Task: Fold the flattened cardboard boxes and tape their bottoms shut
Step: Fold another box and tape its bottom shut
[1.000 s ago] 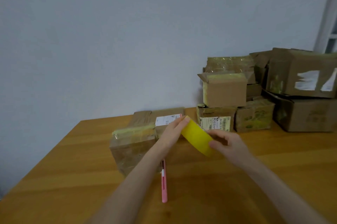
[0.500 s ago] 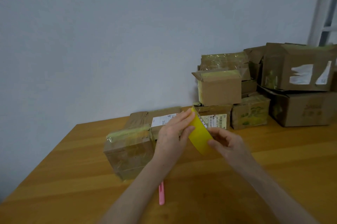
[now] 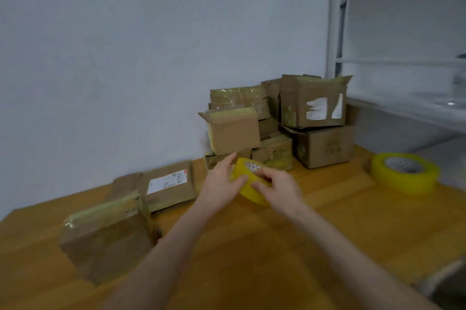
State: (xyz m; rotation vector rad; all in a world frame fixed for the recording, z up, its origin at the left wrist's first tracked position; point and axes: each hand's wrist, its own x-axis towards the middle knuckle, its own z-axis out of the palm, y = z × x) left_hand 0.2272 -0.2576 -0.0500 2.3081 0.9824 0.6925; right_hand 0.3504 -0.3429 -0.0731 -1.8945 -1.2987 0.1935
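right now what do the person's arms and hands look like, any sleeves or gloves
Both forearms are bare to the frame's lower edge, no sleeves in view. The left hand and right hand wear no gloves; no watch or ring shows, though blur could hide one.

"How much of the tape roll can you see?"

"About half. The right hand covers its near side and the left hand its far rim (everything there is smeared)."

"The label on the flat box left of the left hand?"

"Its print is too small to read."

"The wrapped box below-left of that hand?"

"Blurred, so I can't make out any markings. Both forearms run off the bottom edge."
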